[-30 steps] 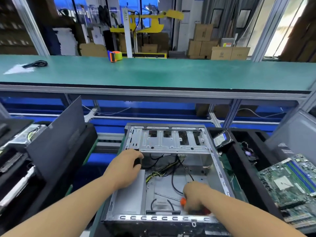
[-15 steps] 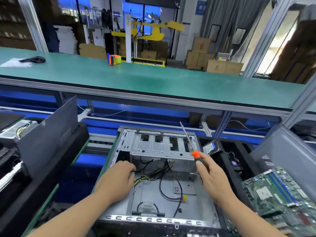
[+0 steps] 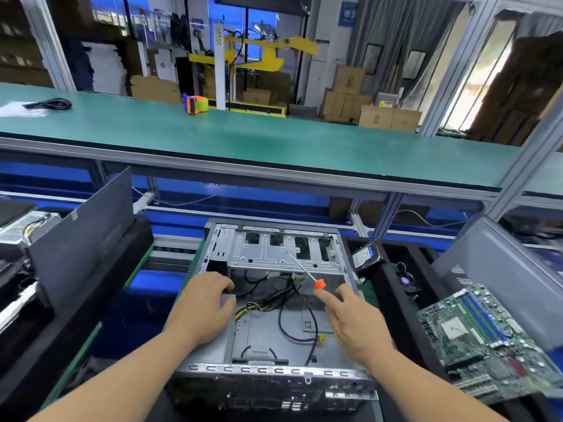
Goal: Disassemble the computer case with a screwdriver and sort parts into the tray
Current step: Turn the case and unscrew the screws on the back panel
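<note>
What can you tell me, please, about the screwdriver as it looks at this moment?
The slim screwdriver with a bright metal shaft and orange collar points away from the person, its tip up and to the left over the open grey metal computer case's perforated drive cage. The right hand holds it: the handle behind the collar is hidden in the grip, and the index finger lies straight just below the collar. Whether the tip touches the cage cannot be told.

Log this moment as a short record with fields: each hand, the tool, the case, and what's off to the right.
left hand: rests on the case's left wall
right hand: holds the screwdriver, tip toward the drive cage
computer case: open, loose cables inside
motherboard: out of the case, at right
hard drive: beside the case's far right corner
</note>
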